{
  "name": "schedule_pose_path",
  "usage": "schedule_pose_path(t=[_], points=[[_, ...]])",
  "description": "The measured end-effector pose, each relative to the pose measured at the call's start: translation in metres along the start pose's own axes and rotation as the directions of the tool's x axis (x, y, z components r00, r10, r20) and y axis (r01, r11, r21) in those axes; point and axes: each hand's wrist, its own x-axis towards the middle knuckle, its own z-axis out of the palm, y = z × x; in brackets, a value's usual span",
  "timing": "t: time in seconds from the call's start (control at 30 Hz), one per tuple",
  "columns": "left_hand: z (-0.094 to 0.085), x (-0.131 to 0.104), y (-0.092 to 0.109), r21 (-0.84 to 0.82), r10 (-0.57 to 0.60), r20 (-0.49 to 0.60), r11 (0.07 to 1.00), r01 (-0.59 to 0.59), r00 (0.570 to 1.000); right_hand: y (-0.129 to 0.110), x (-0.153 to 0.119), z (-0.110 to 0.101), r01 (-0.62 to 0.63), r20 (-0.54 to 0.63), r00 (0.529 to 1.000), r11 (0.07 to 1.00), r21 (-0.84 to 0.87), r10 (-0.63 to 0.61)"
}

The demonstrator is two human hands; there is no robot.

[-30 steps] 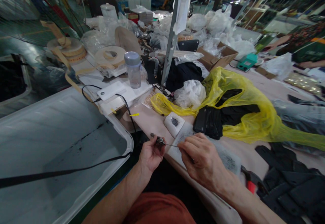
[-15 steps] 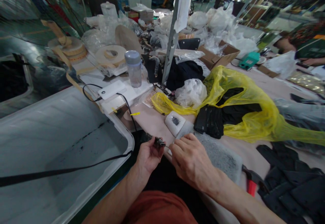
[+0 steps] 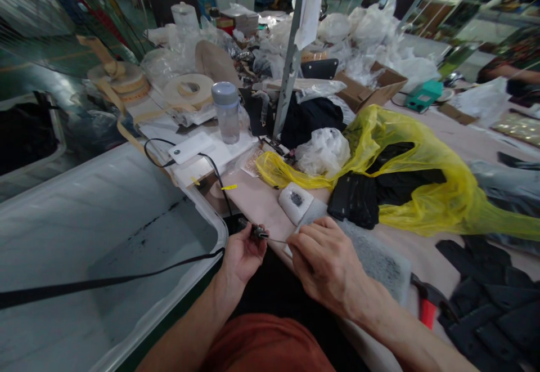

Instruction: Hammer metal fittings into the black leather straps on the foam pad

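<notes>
My left hand pinches a small dark metal piece between thumb and fingers, near the table's front edge. To its right, my right hand is closed on a thin rod, which reaches left toward the metal piece. Whatever handle the rod has is hidden inside my fist. Just beyond my hands lie a white block with a dark patch and a grey speckled slab.
At the left is a large white bin with a black strap across it. A yellow plastic bag holds black items. A red-handled hammer lies at the right, beside black pieces. A lidded bottle stands behind.
My hands have moved slightly apart, and more of the thin rod shows between them. The whole view has shifted a little, so the table's contents appear farther right.
</notes>
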Motion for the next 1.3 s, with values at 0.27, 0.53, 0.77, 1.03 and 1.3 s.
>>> schedule_pose_path(t=[0.27,0.53,0.77,1.03,1.3], points=[[-0.002,-0.002,0.001,0.019,-0.012,0.027,1.0,0.012,1.0,0.001,0.0,0.007,-0.011,0.005,1.0,1.0,0.011,0.011],[-0.006,0.001,0.001,0.015,-0.014,0.012,1.0,0.014,1.0,0.003,0.002,0.018,0.014,0.059,0.998,1.0,-0.015,-0.013],[-0.009,0.004,0.002,0.004,0.0,0.036,1.0,-0.001,0.999,-0.001,-0.002,0.033,0.022,0.034,0.999,0.999,-0.038,-0.021],[-0.009,0.004,0.008,-0.002,0.014,0.047,1.0,-0.014,0.999,-0.003,0.001,0.022,0.008,0.005,1.0,1.0,-0.028,-0.008],[-0.012,0.005,0.007,0.027,0.014,0.053,1.0,-0.016,0.998,0.002,0.001,0.038,0.004,0.014,1.0,0.999,-0.036,-0.004]])
